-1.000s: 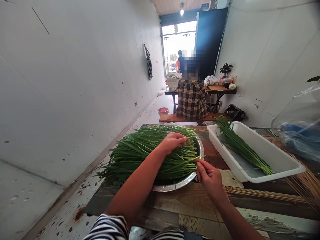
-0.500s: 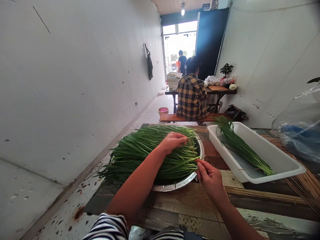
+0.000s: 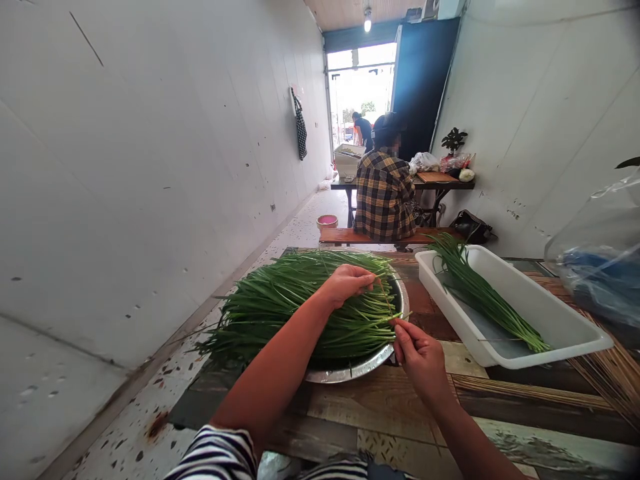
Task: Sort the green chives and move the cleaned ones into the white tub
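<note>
both left hand (image 3: 345, 283) and right hand (image 3: 420, 353) fingers pinch chives (image 3: 280, 300) in steel basin (image 3: 360, 367); white tub (image 3: 453, 313) holds fewer.

Metal bowl (image 3: 350, 370) mostly buried under green stalks (image 3: 280, 300), only the near rim shows. Left hand (image 3: 347, 283) fingertips sunk in stalks, grip unclear; right hand (image 3: 420, 353) pinch too fine to tell. Plastic bag (image 3: 600, 267) cut by right edge, blue contents blurred.

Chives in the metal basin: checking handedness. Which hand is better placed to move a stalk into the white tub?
Right, probably. The right hand pinches a stalk end at the rim of the metal basin, nearer the white tub; the left hand sits atop the chives.
</note>
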`<state>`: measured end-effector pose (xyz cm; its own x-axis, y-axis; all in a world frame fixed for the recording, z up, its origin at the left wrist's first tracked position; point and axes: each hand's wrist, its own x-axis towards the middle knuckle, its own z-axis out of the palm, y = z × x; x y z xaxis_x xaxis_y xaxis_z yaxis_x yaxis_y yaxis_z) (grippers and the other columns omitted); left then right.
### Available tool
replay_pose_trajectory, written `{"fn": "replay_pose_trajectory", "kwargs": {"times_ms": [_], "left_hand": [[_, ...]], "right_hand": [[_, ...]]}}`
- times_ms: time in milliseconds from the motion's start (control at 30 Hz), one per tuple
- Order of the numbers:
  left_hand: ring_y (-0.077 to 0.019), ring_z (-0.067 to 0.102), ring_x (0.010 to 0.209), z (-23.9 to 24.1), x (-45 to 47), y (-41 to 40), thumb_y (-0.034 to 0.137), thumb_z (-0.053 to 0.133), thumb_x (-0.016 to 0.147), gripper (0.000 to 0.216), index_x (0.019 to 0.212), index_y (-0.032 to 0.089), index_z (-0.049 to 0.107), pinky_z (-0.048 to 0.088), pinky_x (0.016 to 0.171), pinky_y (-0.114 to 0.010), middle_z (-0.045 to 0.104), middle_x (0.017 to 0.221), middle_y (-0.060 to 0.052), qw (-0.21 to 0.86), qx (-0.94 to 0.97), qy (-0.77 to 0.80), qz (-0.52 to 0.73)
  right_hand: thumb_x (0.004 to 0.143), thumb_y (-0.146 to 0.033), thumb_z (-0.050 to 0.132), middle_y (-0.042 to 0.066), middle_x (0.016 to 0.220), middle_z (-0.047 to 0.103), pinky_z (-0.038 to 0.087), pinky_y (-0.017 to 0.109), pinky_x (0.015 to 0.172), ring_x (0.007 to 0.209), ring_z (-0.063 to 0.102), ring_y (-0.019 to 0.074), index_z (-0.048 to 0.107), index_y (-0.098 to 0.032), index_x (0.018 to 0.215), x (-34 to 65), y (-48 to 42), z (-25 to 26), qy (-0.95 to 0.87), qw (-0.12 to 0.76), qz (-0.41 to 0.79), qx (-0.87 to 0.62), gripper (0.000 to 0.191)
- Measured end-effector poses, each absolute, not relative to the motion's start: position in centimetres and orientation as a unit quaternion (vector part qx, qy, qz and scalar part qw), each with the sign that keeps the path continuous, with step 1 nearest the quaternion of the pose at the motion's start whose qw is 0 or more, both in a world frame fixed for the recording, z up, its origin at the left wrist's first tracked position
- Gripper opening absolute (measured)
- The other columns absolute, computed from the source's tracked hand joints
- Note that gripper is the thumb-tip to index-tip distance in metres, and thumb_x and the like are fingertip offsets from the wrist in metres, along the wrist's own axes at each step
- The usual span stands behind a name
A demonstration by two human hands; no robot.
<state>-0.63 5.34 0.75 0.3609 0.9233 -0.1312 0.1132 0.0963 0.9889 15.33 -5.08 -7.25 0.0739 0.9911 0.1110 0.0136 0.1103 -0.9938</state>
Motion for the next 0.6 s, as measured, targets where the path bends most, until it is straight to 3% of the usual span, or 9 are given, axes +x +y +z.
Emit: {"fn": "replay_pose_trajectory", "kwargs": {"times_ms": [600], "left_hand": [[-0.0013,0.033,0.042,0.85,-0.54,5.32,0.033,0.063,0.068,0.028,0.076,0.005,0.065,0.017,0.043,-0.019,0.053,0.059,0.001,0.589,0.579,0.448,0.342]], "right_hand": [[0.082,-0.041,0.054,-0.006,0.044,0.042,0.031,0.023,0.044,0.043,0.037,0.009,0.065,-0.007,0.102,15.34,-5.02,-7.19,-0.512,0.543,0.451,-0.489,0.041]]}}
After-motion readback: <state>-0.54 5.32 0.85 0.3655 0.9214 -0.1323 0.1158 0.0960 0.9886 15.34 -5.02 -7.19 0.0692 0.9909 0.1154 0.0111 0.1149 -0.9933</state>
